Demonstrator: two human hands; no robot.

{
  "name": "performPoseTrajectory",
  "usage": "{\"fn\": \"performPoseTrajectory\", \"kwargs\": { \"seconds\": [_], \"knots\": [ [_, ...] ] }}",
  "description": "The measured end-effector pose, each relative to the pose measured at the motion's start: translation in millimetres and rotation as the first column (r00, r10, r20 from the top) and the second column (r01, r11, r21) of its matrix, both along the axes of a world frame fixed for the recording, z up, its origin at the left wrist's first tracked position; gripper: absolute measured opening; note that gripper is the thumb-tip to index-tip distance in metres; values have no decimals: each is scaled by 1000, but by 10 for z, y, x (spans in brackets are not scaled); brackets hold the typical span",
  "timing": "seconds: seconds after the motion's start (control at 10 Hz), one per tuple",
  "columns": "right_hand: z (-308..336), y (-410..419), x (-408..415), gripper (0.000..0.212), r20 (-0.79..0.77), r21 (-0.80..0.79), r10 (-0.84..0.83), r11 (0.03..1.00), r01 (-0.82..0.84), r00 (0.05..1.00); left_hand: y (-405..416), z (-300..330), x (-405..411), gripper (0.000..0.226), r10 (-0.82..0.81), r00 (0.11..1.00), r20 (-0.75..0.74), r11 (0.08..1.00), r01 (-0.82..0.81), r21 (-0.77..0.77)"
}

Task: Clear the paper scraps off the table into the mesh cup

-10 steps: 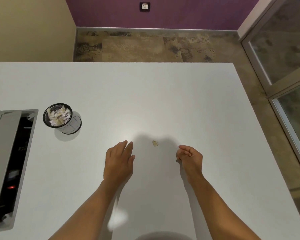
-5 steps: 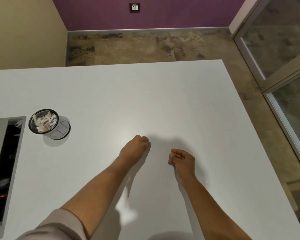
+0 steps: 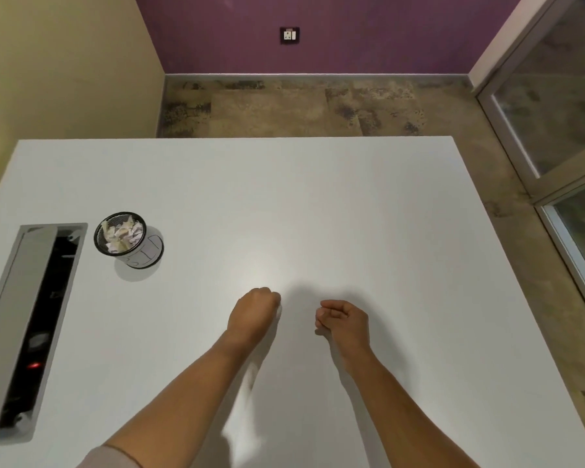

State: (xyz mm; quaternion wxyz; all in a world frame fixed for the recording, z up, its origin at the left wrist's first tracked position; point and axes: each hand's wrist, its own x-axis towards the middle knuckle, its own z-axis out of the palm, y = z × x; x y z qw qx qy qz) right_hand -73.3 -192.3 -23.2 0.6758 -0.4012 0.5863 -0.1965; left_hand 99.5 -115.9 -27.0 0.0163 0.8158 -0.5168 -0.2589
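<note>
On the white table, a black mesh cup stands at the left, filled with crumpled paper scraps. My left hand rests on the table's middle, closed into a fist with the knuckles up, over the spot where a small scrap lay. That scrap is hidden now. A little to its right, my right hand lies on the table with its fingers curled in and nothing visible in them. No loose scrap shows on the tabletop.
A grey cable hatch with a dark slot is set into the table at the far left, beside the cup. The table's right edge drops to a brown floor, with a glass door frame beyond.
My left hand slid right over the small scrap and closed into a fist; the scrap is no longer visible. My right hand stayed curled. The camera view shifted slightly.
</note>
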Motion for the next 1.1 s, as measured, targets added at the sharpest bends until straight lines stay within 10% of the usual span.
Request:
{"fn": "performPoseTrajectory", "kwargs": {
  "seconds": [0.3,0.6,1.1],
  "knots": [
    [375,365,866,17,53,34,147,988,-149,988,692,367,632,11,619,573,-538,541,-807,-237],
    [620,643,2190,15,67,-93,292,954,-285,954,1024,750,1731,19,669,407,-622,174,-899,-401],
    [826,692,3428,32,-57,-261,392,882,-393,918,881,637,2508,14,686,527,-501,319,-837,-444]
  ]
}}
